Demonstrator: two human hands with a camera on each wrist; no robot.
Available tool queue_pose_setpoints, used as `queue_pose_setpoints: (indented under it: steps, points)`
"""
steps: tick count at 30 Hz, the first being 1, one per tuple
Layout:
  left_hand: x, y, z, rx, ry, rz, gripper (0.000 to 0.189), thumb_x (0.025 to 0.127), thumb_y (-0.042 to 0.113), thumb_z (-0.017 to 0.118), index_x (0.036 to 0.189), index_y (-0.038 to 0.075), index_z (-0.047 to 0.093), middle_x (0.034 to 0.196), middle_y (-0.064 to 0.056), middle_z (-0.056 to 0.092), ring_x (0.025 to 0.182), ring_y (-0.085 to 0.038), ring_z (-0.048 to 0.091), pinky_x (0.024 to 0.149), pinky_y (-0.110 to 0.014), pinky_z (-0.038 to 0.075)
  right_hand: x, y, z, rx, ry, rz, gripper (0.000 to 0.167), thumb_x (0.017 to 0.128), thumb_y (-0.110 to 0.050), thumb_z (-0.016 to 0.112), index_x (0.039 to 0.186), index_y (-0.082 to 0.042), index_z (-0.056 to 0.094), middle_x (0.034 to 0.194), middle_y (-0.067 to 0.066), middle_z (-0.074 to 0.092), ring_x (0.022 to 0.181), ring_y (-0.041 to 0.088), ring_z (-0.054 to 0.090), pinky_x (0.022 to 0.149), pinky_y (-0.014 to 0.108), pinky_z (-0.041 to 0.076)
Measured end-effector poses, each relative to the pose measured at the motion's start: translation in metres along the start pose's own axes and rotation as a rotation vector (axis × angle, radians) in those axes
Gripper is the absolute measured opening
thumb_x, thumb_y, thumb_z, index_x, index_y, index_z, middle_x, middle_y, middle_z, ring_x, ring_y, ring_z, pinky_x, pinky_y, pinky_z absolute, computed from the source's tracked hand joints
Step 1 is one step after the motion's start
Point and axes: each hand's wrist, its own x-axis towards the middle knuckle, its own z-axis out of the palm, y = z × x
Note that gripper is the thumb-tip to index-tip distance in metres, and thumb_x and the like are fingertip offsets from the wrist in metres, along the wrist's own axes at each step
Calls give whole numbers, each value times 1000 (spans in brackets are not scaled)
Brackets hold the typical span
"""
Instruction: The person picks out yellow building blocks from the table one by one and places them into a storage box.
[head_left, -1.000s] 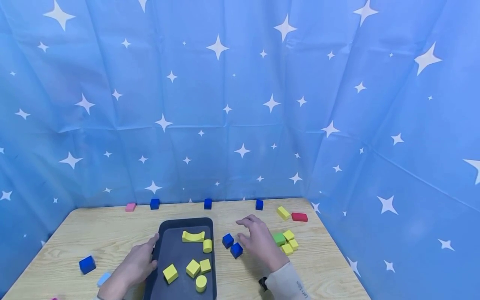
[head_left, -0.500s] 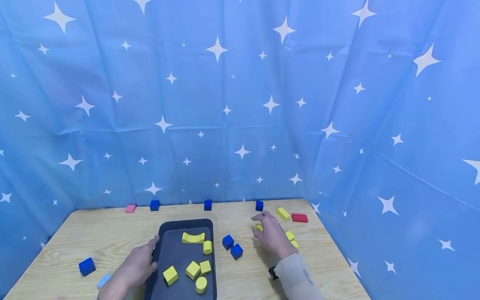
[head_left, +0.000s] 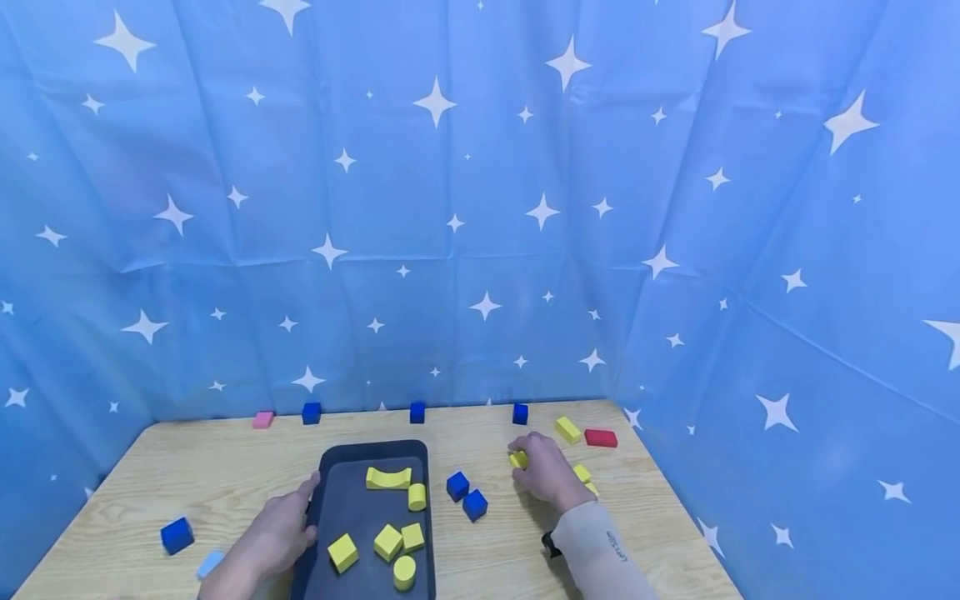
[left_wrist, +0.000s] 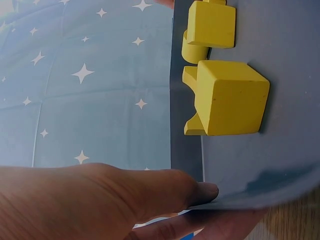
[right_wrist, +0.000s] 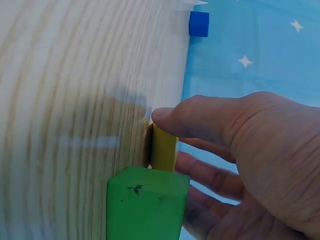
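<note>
My left hand (head_left: 272,533) holds the left rim of a dark grey tray (head_left: 358,451), thumb (left_wrist: 192,194) inside the wall and fingers outside it. The tray carries a yellow arch block (head_left: 388,479), yellow cubes (head_left: 343,552) and yellow cylinders (head_left: 404,572). Right of the tray, my right hand (head_left: 553,473) pinches a small yellow block (head_left: 518,459) at the table surface. In the right wrist view the thumb is at one end of that yellow block (right_wrist: 163,150), with fingers behind it. A green block (right_wrist: 146,205) stands close by; the hand hides it in the head view.
Two blue cubes (head_left: 475,505) lie between tray and right hand. More blue cubes (head_left: 417,412) and a pink block (head_left: 262,420) line the back edge. A yellow block (head_left: 567,430) and red block (head_left: 601,437) sit back right; a blue cube (head_left: 177,536) is left.
My right hand has moved right, away from the two blue cubes, and its fingers have closed on the small yellow block. My left hand stays on the tray.
</note>
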Motion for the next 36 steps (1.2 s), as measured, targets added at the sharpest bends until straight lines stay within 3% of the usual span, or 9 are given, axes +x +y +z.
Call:
queue_pose_setpoints:
  steps: [6,23,34,36]
  points:
    - [1,-1,1,0,3,0,79,105,0,79,172,-15,40,139,-36,76,131,-49,78,103,-57,70,1,0,2,2,-3,1,40,97,1,90,136,0,83,132,18,78,114,25,72,107,55,70]
    - [0,0,1,2,-2,2,78,105,0,79,171,-16,39,141,-37,75,132,-51,77,105,-59,69,-2,-9,7,-12,20,-70,38,98,-6,92,134,2,83,135,21,79,128,38,76,109,57,70]
    - [-1,0,1,-2,5,2,77,106,0,77,172,-16,39,144,-38,73,134,-52,76,106,-61,69,-2,-31,8,-35,16,-158,37,101,-9,92,135,1,83,129,16,80,112,26,77,100,47,72]
    - [-2,0,1,-13,7,9,77,106,-1,76,171,-16,39,144,-39,72,124,-46,79,100,-56,71,-2,-36,8,-34,15,-170,37,101,-9,92,135,1,83,127,16,80,109,24,76,97,45,72]
